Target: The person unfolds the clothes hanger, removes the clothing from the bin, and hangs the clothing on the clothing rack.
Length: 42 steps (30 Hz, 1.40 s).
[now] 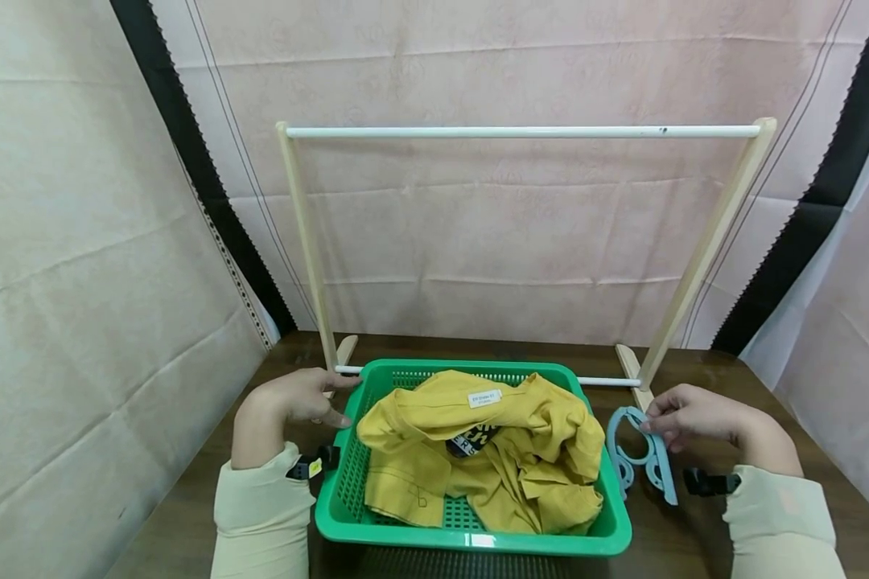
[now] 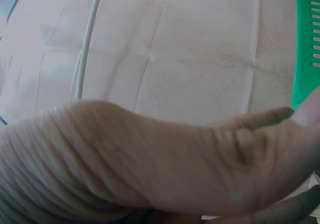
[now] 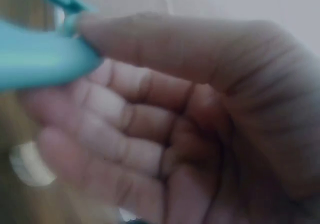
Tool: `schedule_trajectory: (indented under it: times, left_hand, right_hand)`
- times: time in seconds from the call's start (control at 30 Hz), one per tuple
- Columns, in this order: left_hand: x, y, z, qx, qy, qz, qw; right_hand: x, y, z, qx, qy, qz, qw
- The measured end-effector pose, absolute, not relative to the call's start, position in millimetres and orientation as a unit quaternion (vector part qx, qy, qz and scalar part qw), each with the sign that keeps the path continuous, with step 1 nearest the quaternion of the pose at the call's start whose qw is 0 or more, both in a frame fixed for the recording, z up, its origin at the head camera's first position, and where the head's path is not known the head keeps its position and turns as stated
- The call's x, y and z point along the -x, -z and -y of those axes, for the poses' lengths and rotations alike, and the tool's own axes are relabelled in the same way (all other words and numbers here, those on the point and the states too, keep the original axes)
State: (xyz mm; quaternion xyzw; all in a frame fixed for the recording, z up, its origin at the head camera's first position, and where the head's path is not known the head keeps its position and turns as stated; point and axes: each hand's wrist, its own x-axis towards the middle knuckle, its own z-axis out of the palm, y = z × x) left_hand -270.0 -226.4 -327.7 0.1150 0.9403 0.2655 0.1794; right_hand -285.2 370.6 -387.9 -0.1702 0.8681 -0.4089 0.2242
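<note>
A green plastic basket (image 1: 478,544) holds a rumpled yellow garment (image 1: 420,418) with a white label and a dark print. At the basket's left rim is my left hand (image 1: 297,402), its forefinger and thumb stretched out against the edge. In the left wrist view, the left hand (image 2: 165,159) fills the lower part, near the green basket wall (image 2: 302,43). Right of the basket, my right hand (image 1: 702,418) pinches a light blue folding hanger (image 1: 655,466) between thumb and fingers. The right wrist view shows the right hand (image 3: 165,108) and the blurred hanger (image 3: 40,58) at its fingertips.
Behind the basket stands a rack with a white top bar (image 1: 521,132), pale side posts (image 1: 710,241) and a low white bar (image 1: 601,382). All stand on a dark brown table (image 1: 181,523). Pale cloth walls (image 1: 478,241) close in the back and sides.
</note>
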Motion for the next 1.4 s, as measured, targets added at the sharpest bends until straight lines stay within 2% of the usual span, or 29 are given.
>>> schedule_trajectory:
  times: [0.27, 0.77, 1.4]
  left_hand:
    - [273.0, 329.0, 227.2, -0.133, -0.275, -0.936, 0.176]
    - [272.1, 327.9, 227.5, -0.137, -0.284, -0.933, 0.173]
    - [271.6, 330.0, 234.7, -0.145, -0.337, -0.911, 0.187]
  right_hand:
    - [286.4, 377.0, -366.0, 0.201, 0.437, -0.863, 0.156]
    - [281.1, 360.6, -351.6, 0.173, 0.365, -0.914, -0.016]
    - [271.7, 342.7, -333.8, 0.165, 0.317, -0.914, -0.195]
